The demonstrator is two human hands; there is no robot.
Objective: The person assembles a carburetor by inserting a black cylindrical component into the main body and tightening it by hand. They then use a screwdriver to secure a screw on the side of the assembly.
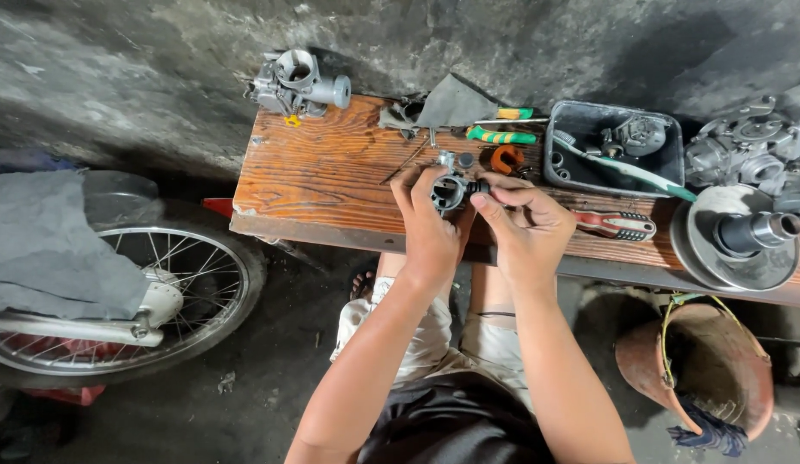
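I have both hands over the near edge of the wooden bench [314, 172], working on a small metal carburetor body [449, 191] held just above the boards. My left hand [427, 225] wraps its fingers around the left side of the body, thumb up against it, gripping it firmly. My right hand [525, 222] pinches a small black knob [478, 186] on the body's right side between thumb and forefinger, a narrow, closed grip. Just behind the body lie an orange ring [506, 159] and a green-handled screwdriver [500, 136], with a grey rag [451, 105] further back. To the right, a red-and-black screwdriver [615, 225] lies on the bench, touching nothing I hold, and a dark tray [671, 150] holds small parts. A second carburetor [299, 84] sits at the bench's far left corner. A round pulley [737, 241] rests at the right end, and a spoked wheel [125, 296] stands on the floor to my left.
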